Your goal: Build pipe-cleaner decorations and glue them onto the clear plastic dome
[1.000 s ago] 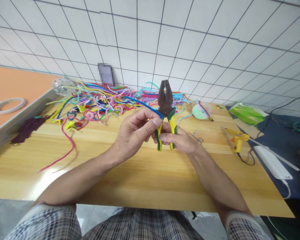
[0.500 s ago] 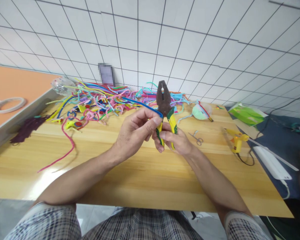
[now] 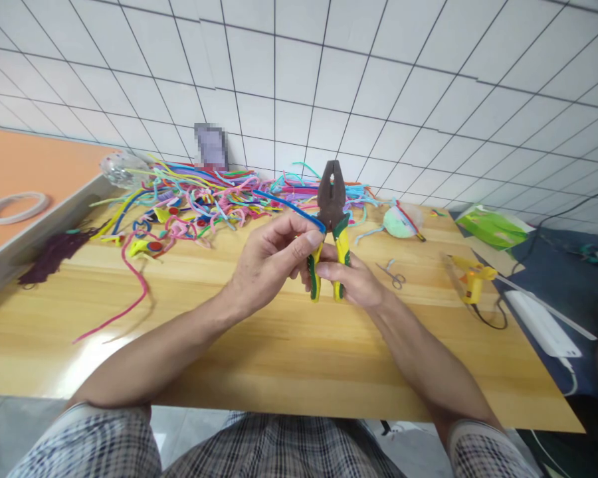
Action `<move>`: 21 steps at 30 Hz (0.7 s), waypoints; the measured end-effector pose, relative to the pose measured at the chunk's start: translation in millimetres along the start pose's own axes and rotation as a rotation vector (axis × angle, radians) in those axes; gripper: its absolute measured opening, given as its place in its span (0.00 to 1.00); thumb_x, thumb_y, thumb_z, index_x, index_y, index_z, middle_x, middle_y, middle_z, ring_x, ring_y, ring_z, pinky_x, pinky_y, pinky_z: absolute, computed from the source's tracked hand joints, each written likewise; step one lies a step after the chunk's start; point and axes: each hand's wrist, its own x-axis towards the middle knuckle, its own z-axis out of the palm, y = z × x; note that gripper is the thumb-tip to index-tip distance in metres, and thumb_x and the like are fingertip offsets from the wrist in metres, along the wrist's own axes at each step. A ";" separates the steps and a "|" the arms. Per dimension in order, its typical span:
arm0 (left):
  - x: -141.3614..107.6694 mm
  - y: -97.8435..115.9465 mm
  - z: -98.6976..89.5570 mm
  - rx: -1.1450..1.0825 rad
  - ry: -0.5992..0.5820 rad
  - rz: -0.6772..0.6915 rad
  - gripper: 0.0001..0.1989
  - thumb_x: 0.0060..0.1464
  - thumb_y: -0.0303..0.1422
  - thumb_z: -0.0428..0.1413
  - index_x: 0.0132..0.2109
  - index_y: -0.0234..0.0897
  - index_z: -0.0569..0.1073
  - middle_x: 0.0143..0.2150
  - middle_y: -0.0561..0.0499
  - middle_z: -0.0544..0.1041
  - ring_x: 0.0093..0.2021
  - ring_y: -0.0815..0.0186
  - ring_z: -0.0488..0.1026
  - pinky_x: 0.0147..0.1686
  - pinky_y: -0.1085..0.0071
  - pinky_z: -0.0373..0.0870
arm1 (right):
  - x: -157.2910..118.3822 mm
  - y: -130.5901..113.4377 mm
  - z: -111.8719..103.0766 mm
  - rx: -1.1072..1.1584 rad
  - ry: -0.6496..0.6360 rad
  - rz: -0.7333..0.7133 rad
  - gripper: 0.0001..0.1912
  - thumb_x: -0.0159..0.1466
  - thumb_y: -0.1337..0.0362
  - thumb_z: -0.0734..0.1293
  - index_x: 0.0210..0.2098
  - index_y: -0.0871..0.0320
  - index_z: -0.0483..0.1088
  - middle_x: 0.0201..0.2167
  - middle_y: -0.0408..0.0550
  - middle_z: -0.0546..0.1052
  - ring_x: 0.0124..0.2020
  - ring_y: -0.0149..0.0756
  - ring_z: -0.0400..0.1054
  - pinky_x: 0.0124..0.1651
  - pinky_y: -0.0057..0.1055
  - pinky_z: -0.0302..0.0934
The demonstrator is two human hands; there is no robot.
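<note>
Between its thumb and forefinger, my left hand [image 3: 274,255] pinches a blue pipe cleaner [image 3: 286,204], which slants up and to the left. One end of it lies by the left fingertips, close to the pliers. My right hand [image 3: 356,275] is wrapped round the yellow-and-green handles of dark-jawed pliers [image 3: 331,192], held with the jaws pointing up. The jaws are nearly shut, and I see nothing in them. Behind both hands lies a tangled heap of coloured pipe cleaners [image 3: 219,206].
Small scissors [image 3: 393,275] lie right of my hands, with a yellow glue gun [image 3: 472,282] and a white power strip [image 3: 543,325] farther right. A pink pipe cleaner [image 3: 142,289] stretches across the left of the table. A tape roll [image 3: 14,208] rests on the orange surface.
The pliers have turned slightly more upright, their jaws shifting right, and the handles have come a little closer together. The blue pipe cleaner's free end has moved slightly to the right.
</note>
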 end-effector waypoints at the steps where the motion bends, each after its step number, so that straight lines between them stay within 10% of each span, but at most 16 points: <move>1: 0.9 -0.5 -0.8 0.013 0.011 0.003 0.19 0.61 0.45 0.75 0.37 0.37 0.78 0.23 0.59 0.73 0.18 0.75 0.68 0.17 0.79 0.67 | -0.2 -1.1 -0.4 -0.036 0.030 0.000 0.10 0.67 0.56 0.73 0.39 0.57 0.79 0.38 0.47 0.81 0.36 0.36 0.73 0.38 0.32 0.69; 7: 5.0 2.3 -4.5 0.073 0.018 -0.048 0.20 0.59 0.47 0.75 0.36 0.38 0.78 0.21 0.58 0.70 0.19 0.73 0.66 0.19 0.76 0.63 | -0.6 -7.6 -1.1 -0.094 0.092 0.025 0.16 0.67 0.51 0.73 0.37 0.59 0.82 0.30 0.43 0.76 0.25 0.30 0.63 0.28 0.29 0.61; 14: 19.0 2.2 -25.7 0.305 0.188 0.103 0.18 0.59 0.45 0.73 0.35 0.39 0.77 0.24 0.58 0.69 0.22 0.72 0.62 0.22 0.74 0.61 | 0.3 -8.2 -4.1 -0.068 0.144 0.067 0.19 0.65 0.50 0.76 0.46 0.59 0.83 0.55 0.60 0.84 0.49 0.45 0.80 0.32 0.27 0.70; 21: 32.2 -5.7 -41.7 0.320 0.243 0.126 0.14 0.63 0.43 0.69 0.37 0.41 0.75 0.23 0.57 0.69 0.22 0.71 0.62 0.22 0.73 0.61 | -22.5 -1.0 -10.7 -0.035 0.146 0.240 0.22 0.67 0.53 0.74 0.56 0.58 0.79 0.57 0.62 0.85 0.56 0.51 0.83 0.38 0.32 0.79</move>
